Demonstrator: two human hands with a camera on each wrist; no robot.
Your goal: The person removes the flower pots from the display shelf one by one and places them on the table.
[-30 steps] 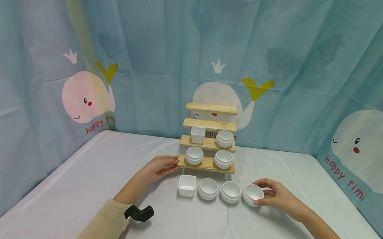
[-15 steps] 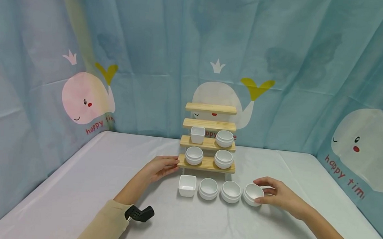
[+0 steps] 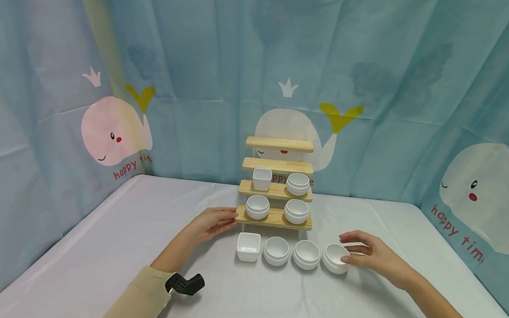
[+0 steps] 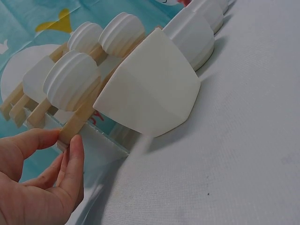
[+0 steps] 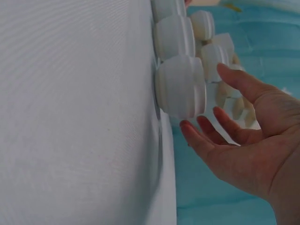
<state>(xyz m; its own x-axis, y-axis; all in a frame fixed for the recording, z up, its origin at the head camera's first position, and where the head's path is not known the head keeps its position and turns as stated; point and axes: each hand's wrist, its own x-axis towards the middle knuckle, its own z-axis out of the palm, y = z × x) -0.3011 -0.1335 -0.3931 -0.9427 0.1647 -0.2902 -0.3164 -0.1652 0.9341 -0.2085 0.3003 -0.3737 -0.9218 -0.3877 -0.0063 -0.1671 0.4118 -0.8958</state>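
Over a white-clothed tabletop before a blue whale-print curtain, my left hand pinches the lowest shelf of a wooden rack, four white bowls line its front, and my right hand spreads beside the rightmost bowl.

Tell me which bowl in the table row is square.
The leftmost bowl, at the end farthest from the right hand: it has four corners; the other three bowls are round.

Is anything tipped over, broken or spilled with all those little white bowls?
Nope, nothing stands out. The four front bowls stand upright in a row on the white cloth, and four more bowls sit upright on the wooden rack. No spills or cracks show.
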